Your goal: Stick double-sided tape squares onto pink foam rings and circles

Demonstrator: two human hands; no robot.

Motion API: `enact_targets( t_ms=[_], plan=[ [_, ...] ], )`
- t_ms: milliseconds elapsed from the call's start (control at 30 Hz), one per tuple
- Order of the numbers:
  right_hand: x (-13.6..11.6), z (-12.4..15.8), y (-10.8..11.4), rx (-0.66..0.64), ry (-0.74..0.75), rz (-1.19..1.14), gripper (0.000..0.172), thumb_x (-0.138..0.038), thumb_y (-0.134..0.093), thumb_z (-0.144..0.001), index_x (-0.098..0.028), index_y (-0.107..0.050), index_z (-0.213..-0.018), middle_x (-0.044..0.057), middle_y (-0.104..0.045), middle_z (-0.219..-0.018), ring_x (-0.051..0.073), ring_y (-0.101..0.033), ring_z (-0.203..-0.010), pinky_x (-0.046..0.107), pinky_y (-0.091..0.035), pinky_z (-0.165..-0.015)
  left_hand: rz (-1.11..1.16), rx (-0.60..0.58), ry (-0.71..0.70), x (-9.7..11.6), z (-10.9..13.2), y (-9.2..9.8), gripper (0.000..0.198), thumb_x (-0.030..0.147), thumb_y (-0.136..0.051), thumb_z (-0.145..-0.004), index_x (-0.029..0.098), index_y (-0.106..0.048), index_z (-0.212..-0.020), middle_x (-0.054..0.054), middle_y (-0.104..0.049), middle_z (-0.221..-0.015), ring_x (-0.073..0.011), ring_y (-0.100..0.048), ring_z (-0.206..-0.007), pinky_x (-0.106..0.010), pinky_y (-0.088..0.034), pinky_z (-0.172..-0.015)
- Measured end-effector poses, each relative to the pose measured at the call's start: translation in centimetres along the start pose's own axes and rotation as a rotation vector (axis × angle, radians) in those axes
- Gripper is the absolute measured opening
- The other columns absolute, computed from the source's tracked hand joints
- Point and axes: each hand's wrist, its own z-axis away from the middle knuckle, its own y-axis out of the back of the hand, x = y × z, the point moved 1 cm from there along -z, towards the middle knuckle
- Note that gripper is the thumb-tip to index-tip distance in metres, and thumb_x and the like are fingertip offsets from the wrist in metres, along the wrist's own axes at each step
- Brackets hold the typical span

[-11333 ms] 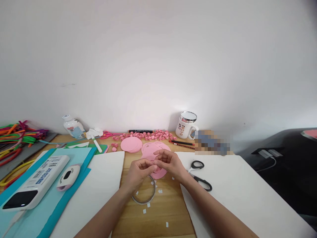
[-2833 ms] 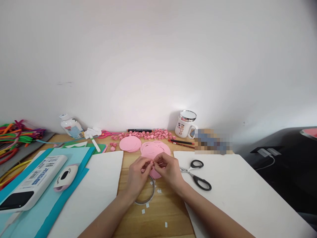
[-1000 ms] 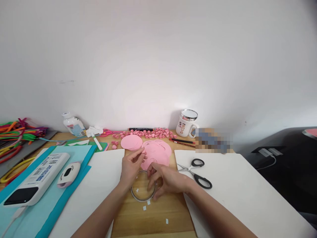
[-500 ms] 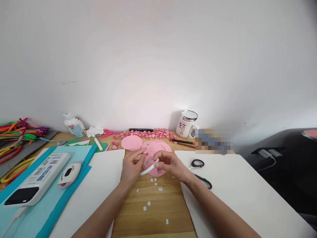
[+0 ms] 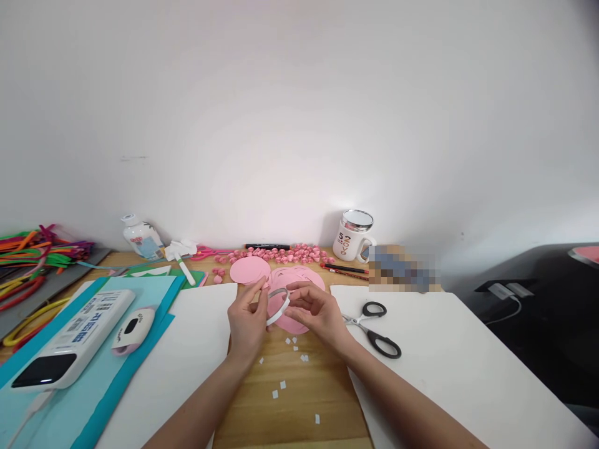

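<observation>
A narrow white ring, seemingly a roll of tape (image 5: 279,314), is held upright between my two hands. My left hand (image 5: 246,319) is closed on its left side; a bit of pink shows at the fingertips, too small to make out. On the ring's right side, my right hand (image 5: 319,312) has thumb and fingers pinched at the rim. Beneath them lie overlapping pink paper circles (image 5: 306,279), partly hidden by the hands. A smaller stack of pink circles (image 5: 249,270) sits just beyond my left hand. Little white paper squares (image 5: 282,385) are scattered nearer me.
Black-handled scissors (image 5: 384,344) rest on the right white sheet (image 5: 444,368). Many small pink rolled pieces (image 5: 299,253) line the wall beside a mug (image 5: 354,237). At left are a white device (image 5: 70,340), blue paper (image 5: 112,380), a bottle (image 5: 143,238) and pipe cleaners (image 5: 42,252).
The ring has turned more upright and sits slightly left. My right hand's fingers have straightened a little and shifted right along it, and more of the scissors shows.
</observation>
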Motion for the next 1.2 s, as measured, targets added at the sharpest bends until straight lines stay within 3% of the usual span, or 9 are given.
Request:
enact_targets(
  t_ms=[200,333,433,533,667,800,933,1067,1200],
  plan=[
    [0.2,0.3,0.0,0.021,0.063,0.163,0.014,-0.027,-0.066,-0.066,-0.016,-0.056,-0.066,0.007,-0.054,-0.098,0.017,-0.057,-0.091,0.031,-0.051,-0.076,-0.017,-0.047,-0.069,-0.7,0.1,-0.2,0.032,0.035,-0.055,-0.073,0.022,-0.062,-0.102,-0.006,-0.06,-0.104,-0.0085,-0.054,-0.045,-0.017,-0.041,-0.026],
    [-0.3,0.3,-0.2,-0.045,0.183,0.372,0.011,-0.026,-0.066,-0.066,-0.019,-0.06,-0.072,0.007,-0.053,-0.101,0.019,-0.054,-0.096,0.029,-0.053,-0.069,-0.027,-0.025,-0.088,-1.0,-0.4,-0.1,0.033,0.033,-0.055,-0.073,0.021,-0.062,-0.103,-0.007,-0.06,-0.105,-0.0112,-0.058,-0.052,-0.017,-0.043,-0.031],
    [-1.7,0.0,0.4,-0.054,0.19,0.407,0.012,-0.026,-0.06,-0.072,-0.019,-0.058,-0.081,0.008,-0.05,-0.108,0.015,-0.059,-0.082,0.026,-0.053,-0.063,-0.029,0.001,-0.094,-1.2,-0.6,0.1,0.034,0.032,-0.054,-0.074,0.021,-0.061,-0.106,-0.008,-0.059,-0.11,-0.0129,-0.061,-0.058,-0.016,-0.044,-0.033],
    [-4.1,0.0,2.8,-0.018,0.147,0.524,0.023,-0.022,-0.053,-0.075,-0.021,-0.05,-0.099,0.005,-0.056,-0.099,0.013,-0.06,-0.076,0.029,-0.052,-0.066,-0.018,0.004,-0.068,-1.1,-0.6,0.2,0.035,0.033,-0.053,-0.075,0.021,-0.06,-0.107,-0.009,-0.057,-0.112,-0.0102,-0.059,-0.05,-0.016,-0.041,-0.028],
    [-6.3,2.1,7.5,-0.138,-0.022,1.025,0.028,-0.013,-0.051,-0.071,-0.023,-0.055,-0.097,0.004,-0.061,-0.091,0.019,-0.058,-0.086,0.034,-0.046,-0.075,0.024,0.01,-0.014,-0.4,-0.3,0.2,0.035,0.032,-0.055,-0.074,0.02,-0.06,-0.106,-0.009,-0.06,-0.104,-0.0071,-0.054,-0.042,-0.016,-0.039,-0.026],
    [-5.6,5.1,10.7,-0.281,-0.213,1.31,0.042,-0.005,-0.048,-0.063,-0.024,-0.056,-0.099,0.006,-0.058,-0.098,0.021,-0.056,-0.088,0.03,-0.044,-0.073,0.03,0.045,0.011,0.3,-0.1,0.3,0.038,0.031,-0.056,-0.073,0.018,-0.059,-0.109,-0.005,-0.065,-0.076,-0.0091,-0.054,-0.041,-0.015,-0.034,-0.025],
    [-4.6,6.3,10.9,-0.265,-0.243,1.434,0.046,-0.002,-0.043,-0.062,-0.023,-0.056,-0.102,0.007,-0.058,-0.093,0.022,-0.056,-0.088,0.029,-0.043,-0.071,-0.004,0.09,-0.013,0.1,-0.4,0.5,0.04,0.031,-0.056,-0.073,0.017,-0.059,-0.109,-0.003,-0.064,-0.064,-0.0108,-0.055,-0.041,-0.016,-0.034,-0.027],
    [-4.9,5.6,10.2,-0.194,-0.235,1.385,0.041,-0.006,-0.042,-0.068,-0.024,-0.056,-0.103,0.007,-0.058,-0.09,0.02,-0.059,-0.073,0.033,-0.044,-0.067,-0.005,0.106,-0.013,-0.5,-0.9,0.6,0.04,0.031,-0.057,-0.071,0.015,-0.06,-0.108,0.001,-0.06,-0.05,-0.0099,-0.05,-0.035,-0.019,-0.037,-0.031],
    [-4.7,4.3,8.5,-0.07,-0.192,0.834,0.037,-0.018,-0.043,-0.076,-0.024,-0.05,-0.112,0.004,-0.06,-0.085,0.016,-0.057,-0.071,0.032,-0.048,-0.065,0.019,0.136,0.036,-0.7,-1.2,0.7,0.044,0.034,-0.057,-0.071,0.014,-0.058,-0.11,0.007,-0.045,-0.035,-0.0099,-0.043,-0.028,-0.02,-0.037,-0.03]
  ],
)
